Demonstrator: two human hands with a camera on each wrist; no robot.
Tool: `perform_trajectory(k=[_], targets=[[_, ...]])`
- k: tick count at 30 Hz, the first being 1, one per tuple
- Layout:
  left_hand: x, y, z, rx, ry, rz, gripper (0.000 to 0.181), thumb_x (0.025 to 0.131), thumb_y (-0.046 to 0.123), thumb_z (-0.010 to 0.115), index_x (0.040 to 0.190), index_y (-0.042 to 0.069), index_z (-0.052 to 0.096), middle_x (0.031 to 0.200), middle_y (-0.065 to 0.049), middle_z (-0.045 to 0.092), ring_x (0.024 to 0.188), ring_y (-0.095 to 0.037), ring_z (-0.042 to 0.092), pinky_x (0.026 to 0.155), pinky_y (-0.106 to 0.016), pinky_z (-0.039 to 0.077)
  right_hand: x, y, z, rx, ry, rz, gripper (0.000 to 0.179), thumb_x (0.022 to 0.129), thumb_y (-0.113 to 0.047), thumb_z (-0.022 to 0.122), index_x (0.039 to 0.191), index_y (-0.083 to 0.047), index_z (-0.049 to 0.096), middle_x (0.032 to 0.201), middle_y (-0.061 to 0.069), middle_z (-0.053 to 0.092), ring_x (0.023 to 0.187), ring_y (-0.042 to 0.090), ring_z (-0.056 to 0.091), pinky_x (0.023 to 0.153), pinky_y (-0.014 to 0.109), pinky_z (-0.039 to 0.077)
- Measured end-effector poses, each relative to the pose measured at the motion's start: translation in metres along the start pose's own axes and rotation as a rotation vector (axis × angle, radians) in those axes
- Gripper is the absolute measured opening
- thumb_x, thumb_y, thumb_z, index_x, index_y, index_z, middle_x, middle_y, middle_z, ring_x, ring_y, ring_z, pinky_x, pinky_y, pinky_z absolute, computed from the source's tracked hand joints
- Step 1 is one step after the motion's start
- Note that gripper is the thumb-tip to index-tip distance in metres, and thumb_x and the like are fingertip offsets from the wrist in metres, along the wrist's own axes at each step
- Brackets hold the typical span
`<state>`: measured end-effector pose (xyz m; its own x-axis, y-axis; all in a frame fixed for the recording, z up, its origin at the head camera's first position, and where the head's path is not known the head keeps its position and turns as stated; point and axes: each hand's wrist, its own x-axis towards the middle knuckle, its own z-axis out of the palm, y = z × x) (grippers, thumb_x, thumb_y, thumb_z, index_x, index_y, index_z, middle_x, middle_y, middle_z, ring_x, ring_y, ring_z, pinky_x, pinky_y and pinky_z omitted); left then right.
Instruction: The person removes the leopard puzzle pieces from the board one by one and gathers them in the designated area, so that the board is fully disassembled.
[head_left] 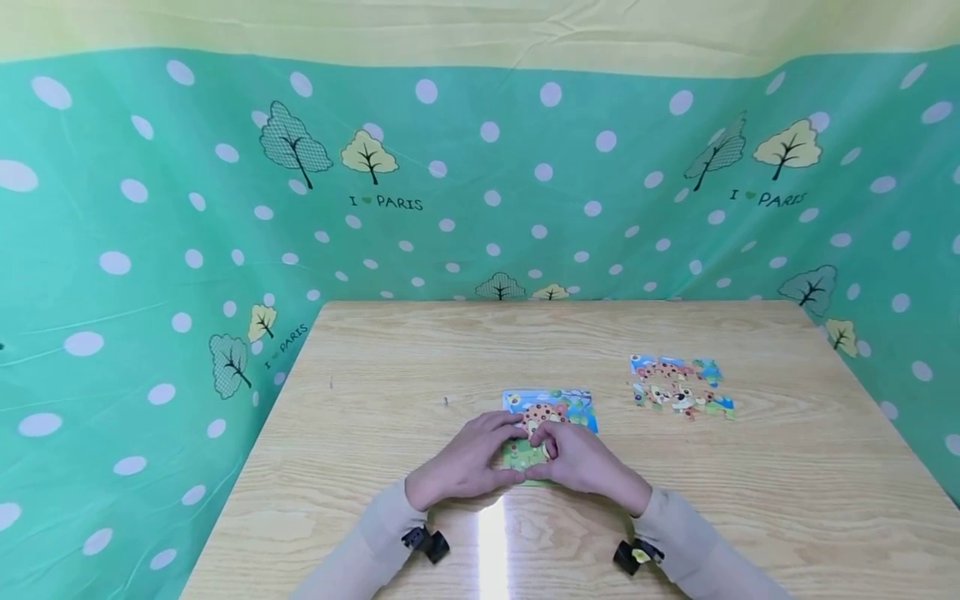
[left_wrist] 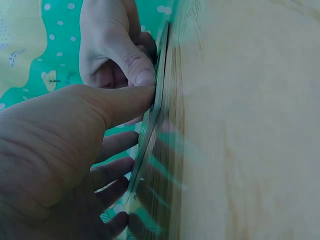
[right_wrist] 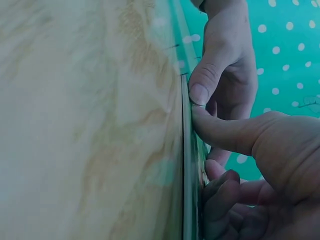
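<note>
A jigsaw puzzle (head_left: 577, 400) with a spotted cartoon animal lies flat on its thin board, low in the middle of the table. My left hand (head_left: 474, 456) lies over its left side, fingers spread and touching it, thumb along the near edge. My right hand (head_left: 588, 460) rests over the lower right part, thumb straight at the near edge. In the right wrist view its other fingers (right_wrist: 222, 197) bend loosely against the puzzle face. The two thumb tips meet at the edge of the board (left_wrist: 159, 82). Both hands cover part of the picture.
A second, loosely spread group of jigsaw pieces (head_left: 678, 392) with a similar animal lies farther back to the right, with gaps between pieces. The wooden table (head_left: 405, 350) ends at a green dotted cloth (head_left: 450, 167) behind and at both sides.
</note>
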<state>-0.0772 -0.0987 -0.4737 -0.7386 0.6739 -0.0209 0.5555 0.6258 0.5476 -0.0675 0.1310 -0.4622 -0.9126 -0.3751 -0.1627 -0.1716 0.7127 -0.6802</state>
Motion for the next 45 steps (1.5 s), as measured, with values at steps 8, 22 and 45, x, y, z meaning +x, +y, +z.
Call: perform_trajectory(k=[8, 22, 45], targets=[[0.002, -0.0021, 0.0013, 0.016, 0.009, 0.009, 0.063, 0.097, 0.045, 0.075, 0.149, 0.013, 0.06, 0.167, -0.006, 0.046, 0.157, -0.03, 0.039, 0.13, -0.054, 0.032, 0.0017, -0.0032, -0.0005, 0.001, 0.022, 0.06, 0.042, 0.074, -0.042, 0.097, 0.099, -0.018, 0.074, 0.072, -0.005, 0.054, 0.063, 0.011, 0.045, 0.057, 0.023, 0.034], [0.003, -0.0014, -0.0002, 0.007, 0.003, -0.027, 0.056, 0.096, 0.04, 0.078, 0.142, 0.013, 0.062, 0.167, -0.009, 0.045, 0.158, -0.032, 0.037, 0.13, -0.056, 0.031, 0.0022, -0.0022, 0.0007, 0.02, 0.026, 0.015, 0.04, 0.079, -0.037, 0.095, 0.104, -0.015, 0.073, 0.071, -0.006, 0.055, 0.062, 0.009, 0.045, 0.058, 0.022, 0.035], [0.0027, 0.0021, 0.0013, -0.036, 0.014, -0.036, 0.055, 0.09, 0.039, 0.085, 0.136, 0.016, 0.066, 0.164, -0.005, 0.05, 0.154, -0.027, 0.041, 0.129, -0.051, 0.034, 0.0038, -0.0089, -0.0034, -0.027, -0.043, 0.096, 0.039, 0.075, -0.034, 0.098, 0.099, -0.016, 0.072, 0.074, -0.003, 0.056, 0.064, 0.012, 0.046, 0.058, 0.023, 0.035]])
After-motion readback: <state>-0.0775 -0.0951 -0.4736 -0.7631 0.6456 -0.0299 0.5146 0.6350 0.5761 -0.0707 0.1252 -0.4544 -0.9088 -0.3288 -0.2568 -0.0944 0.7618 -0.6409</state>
